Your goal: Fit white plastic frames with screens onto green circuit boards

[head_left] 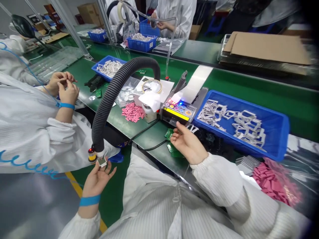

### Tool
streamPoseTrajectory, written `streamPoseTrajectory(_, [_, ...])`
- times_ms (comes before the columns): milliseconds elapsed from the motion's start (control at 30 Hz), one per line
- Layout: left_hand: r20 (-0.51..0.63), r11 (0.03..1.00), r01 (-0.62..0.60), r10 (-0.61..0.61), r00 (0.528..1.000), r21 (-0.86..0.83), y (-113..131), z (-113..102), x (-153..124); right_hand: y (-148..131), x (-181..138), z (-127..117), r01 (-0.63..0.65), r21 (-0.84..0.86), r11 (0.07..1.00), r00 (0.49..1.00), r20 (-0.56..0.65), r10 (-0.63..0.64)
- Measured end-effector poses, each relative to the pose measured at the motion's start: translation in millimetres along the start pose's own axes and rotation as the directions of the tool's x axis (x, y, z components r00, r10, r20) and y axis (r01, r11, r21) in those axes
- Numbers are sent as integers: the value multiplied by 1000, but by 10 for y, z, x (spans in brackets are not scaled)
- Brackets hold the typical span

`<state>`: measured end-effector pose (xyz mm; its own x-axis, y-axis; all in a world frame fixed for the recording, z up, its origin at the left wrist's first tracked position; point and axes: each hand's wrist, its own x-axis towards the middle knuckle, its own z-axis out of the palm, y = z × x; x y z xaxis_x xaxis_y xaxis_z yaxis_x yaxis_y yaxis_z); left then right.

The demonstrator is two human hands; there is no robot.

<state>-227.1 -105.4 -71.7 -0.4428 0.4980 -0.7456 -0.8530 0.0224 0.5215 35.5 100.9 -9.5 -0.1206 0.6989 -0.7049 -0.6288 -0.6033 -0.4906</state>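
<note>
My left hand (97, 177) is low at the left, palm up, fingers pinching a small square metal part (102, 161) held right under the mouth of a black ribbed hose (109, 99). My right hand (186, 142) rests at the table edge, fingers curled, touching small green circuit boards (169, 134) just in front of a tape dispenser machine (179, 111) with coloured buttons and lit lamps. What the right fingers grip, if anything, is hidden.
A blue tray (274, 127) of metal frames lies right of the machine. Pink pads (133, 112) and a tape roll (152, 87) sit left of it, more pink pads (274, 184) at the right. A co-worker's hands (63, 88) work at the left; another person stands across the green belt (224, 81).
</note>
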Motion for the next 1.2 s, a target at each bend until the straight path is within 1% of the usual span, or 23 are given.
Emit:
streamPoseTrajectory(133, [4,1000,-14,14,1000,-28,-10,59,-24,10,7,30,27,-11,1000,999,-26,-27])
streamPoseTrajectory(267, [29,998,-25,26,999,-54,2,93,-113,13,33,49,55,-29,998,997,-46,-56])
streamPoseTrajectory(367, [25,997,10,-8,1000,-74,-95,175,-203,-13,-2,57,63,-39,997,998,-28,-64])
streamPoseTrajectory(433, [20,996,54,-53,998,-77,-222,291,-278,-34,-106,31,62,-48,997,998,6,-62])
streamPoseTrajectory(500, [55,989,131,-127,990,-71,-384,470,-374,-44,-288,-37,64,-62,996,996,63,-60])
streamPoseTrajectory(567, [132,971,236,-228,965,-47,-559,702,-490,-42,-516,-148,106,-168,980,979,192,-72])
streamPoseTrajectory(600, [198,959,283,-272,942,-29,-644,831,-553,-40,-632,-214,154,-257,954,958,274,-81])
streamPoseTrajectory(633, [272,948,318,-305,913,-4,-723,964,-617,-39,-742,-283,226,-352,908,930,356,-93])
streamPoseTrajectory(700, [408,924,378,-369,835,62,-862,1224,-743,-50,-927,-416,423,-491,762,855,494,-157])
streamPoseTrajectory(733, [460,908,408,-403,791,94,-920,1345,-803,-63,-999,-475,522,-519,676,815,537,-217])
streamPoseTrajectory(800, [537,880,447,-457,709,160,-1015,1561,-914,-100,-1109,-572,696,-529,486,709,612,-350])
streamPoseTrajectory(833, [562,869,456,-479,674,194,-1053,1653,-964,-122,-1150,-611,756,-522,394,653,641,-404])
streamPoseTrajectory(900, [592,857,450,-504,629,252,-1115,1803,-1051,-168,-1212,-671,824,-509,247,561,679,-473])
streamPoseTrajectory(967, [597,846,433,-529,603,312,-1162,1905,-1117,-209,-1252,-710,852,-502,149,499,693,-520])
streamPoseTrajectory(1033, [589,837,407,-546,596,365,-1199,1961,-1161,-241,-1272,-731,857,-508,82,463,691,-556])
streamPoseTrajectory(1133, [568,827,366,-560,603,427,-1237,1981,-1188,-275,-1260,-722,858,-513,29,435,694,-573])
streamPoseTrajectory(1200, [574,829,351,-555,601,435,-1251,1971,-1190,-291,-1228,-693,853,-522,6,429,695,-577])
